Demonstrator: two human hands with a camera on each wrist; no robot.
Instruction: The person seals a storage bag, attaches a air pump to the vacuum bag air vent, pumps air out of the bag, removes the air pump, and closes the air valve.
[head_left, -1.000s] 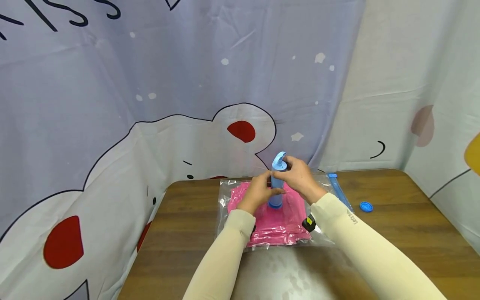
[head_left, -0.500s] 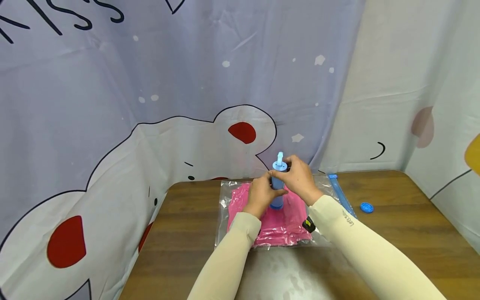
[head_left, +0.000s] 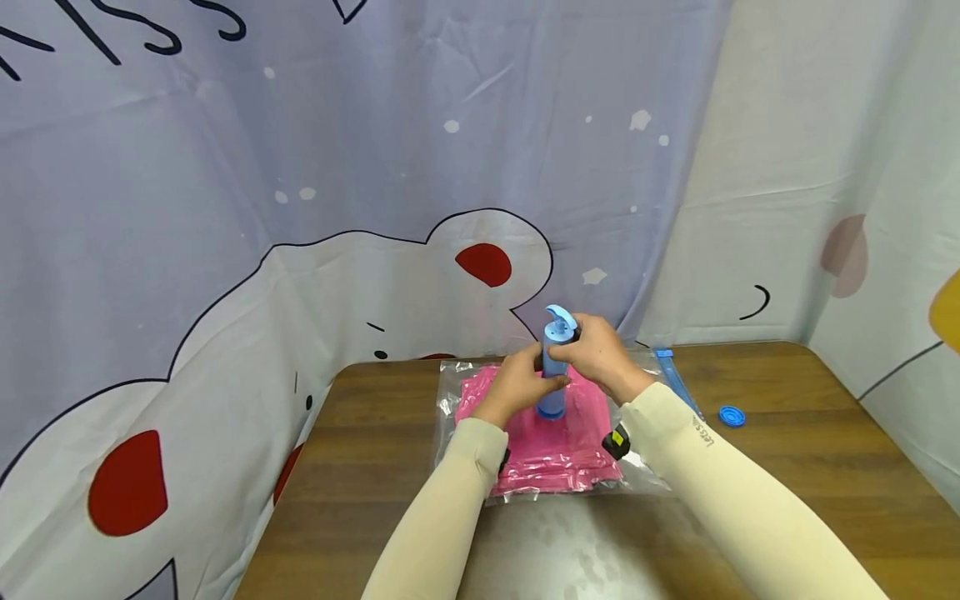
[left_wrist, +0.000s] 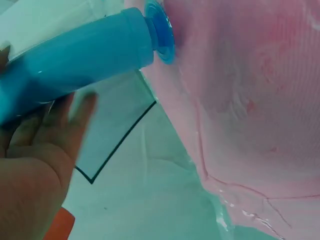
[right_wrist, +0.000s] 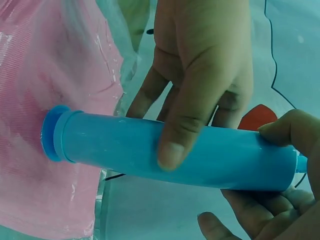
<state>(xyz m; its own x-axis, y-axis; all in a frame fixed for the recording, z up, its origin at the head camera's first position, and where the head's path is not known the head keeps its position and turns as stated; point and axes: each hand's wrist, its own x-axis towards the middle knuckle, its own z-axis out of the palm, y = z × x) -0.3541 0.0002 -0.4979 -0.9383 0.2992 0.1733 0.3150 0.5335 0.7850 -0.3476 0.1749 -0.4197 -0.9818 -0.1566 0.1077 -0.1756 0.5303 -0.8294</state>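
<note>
A light-blue hand pump (head_left: 552, 398) stands upright on a clear plastic storage bag (head_left: 447, 408) with folded pink cloth (head_left: 555, 467) inside. My left hand (head_left: 516, 390) grips the middle of the pump's barrel, thumb on the near side. Higher up, my right hand (head_left: 602, 354) holds the barrel's top end, just under the curved handle (head_left: 561, 317). In the right wrist view the pump's flared blue base (right_wrist: 52, 134) sits against the bag, and the right fingers (right_wrist: 292, 130) curl about the other end. The left wrist view shows the barrel (left_wrist: 85, 60) along the left hand.
A round blue cap (head_left: 732, 417) lies on the wooden table (head_left: 780, 467) to the right. A blue strip (head_left: 678, 379) runs along the bag's right side. Printed curtains (head_left: 375, 292) hang behind the table and at both sides.
The pump's handle has turned about the barrel, from its hook curving right, through edge-on, to curving left now. Both hands have stayed on the pump; their fingers have shifted slightly.
</note>
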